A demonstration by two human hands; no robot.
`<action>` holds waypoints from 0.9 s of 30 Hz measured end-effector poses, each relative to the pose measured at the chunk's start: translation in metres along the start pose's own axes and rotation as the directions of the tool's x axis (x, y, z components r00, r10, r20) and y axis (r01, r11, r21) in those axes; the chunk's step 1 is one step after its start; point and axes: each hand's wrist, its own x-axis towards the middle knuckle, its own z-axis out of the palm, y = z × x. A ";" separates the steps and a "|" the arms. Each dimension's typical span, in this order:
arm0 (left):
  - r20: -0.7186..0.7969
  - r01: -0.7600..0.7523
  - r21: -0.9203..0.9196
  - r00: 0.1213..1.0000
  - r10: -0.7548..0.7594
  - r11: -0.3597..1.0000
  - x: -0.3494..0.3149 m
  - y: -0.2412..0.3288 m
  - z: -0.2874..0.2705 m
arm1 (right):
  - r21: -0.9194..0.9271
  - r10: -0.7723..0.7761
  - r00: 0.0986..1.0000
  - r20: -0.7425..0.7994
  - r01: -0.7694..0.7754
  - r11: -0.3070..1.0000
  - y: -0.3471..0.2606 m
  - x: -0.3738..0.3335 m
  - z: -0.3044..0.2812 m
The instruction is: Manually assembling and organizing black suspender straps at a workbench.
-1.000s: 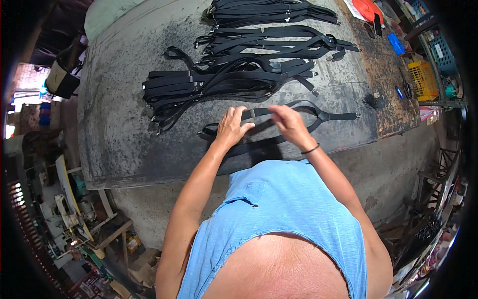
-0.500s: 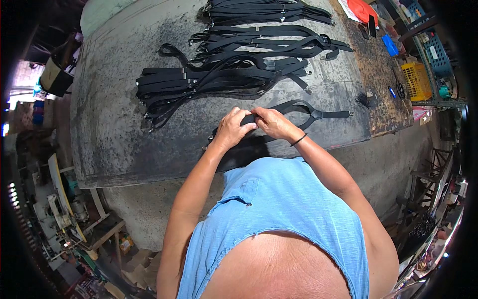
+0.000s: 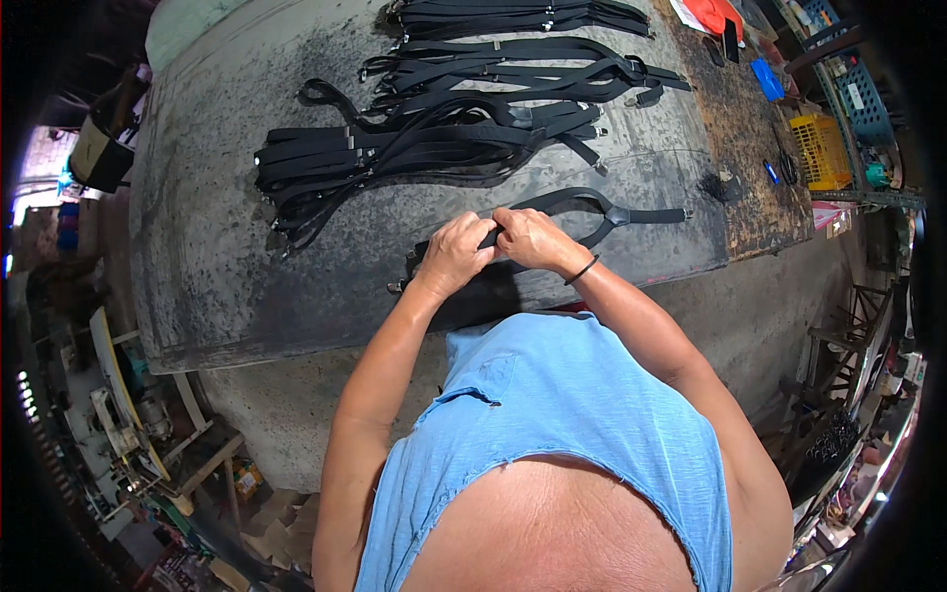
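A pair of black suspenders (image 3: 617,215) lies across the near side of the worktable (image 3: 217,286), its Y-shaped joint and single end strap to the right. Metal clips show at its left end. My left hand (image 3: 456,254) is closed on one of its straps. Right beside it, my right hand (image 3: 530,238) pinches the same strap, the two hands almost touching. The fingers hide what part of the strap lies between them. Just beyond my hands rests a thick bundle of black suspenders (image 3: 414,148) with metal clips.
Two more suspender bundles, a middle one (image 3: 513,74) and a far one (image 3: 523,18), lie farther back. On the table's brown right part are a blue pen (image 3: 770,173), a blue object (image 3: 766,80) and a phone (image 3: 730,41). A yellow basket (image 3: 821,152) stands at the right.
My view has shifted slightly, so the table's things sit a little higher and farther left. Both hands stay on the strap, with the fingers slightly repositioned.
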 end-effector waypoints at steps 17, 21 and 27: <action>0.042 0.073 0.101 0.996 -0.077 0.992 0.026 0.005 -0.018 | 0.065 -0.250 0.932 -0.263 0.276 0.959 0.030 -0.012 -0.014; 0.001 0.018 0.163 1.000 -0.019 0.987 0.028 0.010 -0.027 | 0.023 -0.320 0.895 -0.312 0.344 0.939 0.033 -0.004 -0.005; 0.010 0.059 0.371 0.998 -0.067 0.927 0.026 0.013 -0.047 | -0.180 -0.294 0.911 -0.290 0.250 0.951 0.052 0.001 -0.007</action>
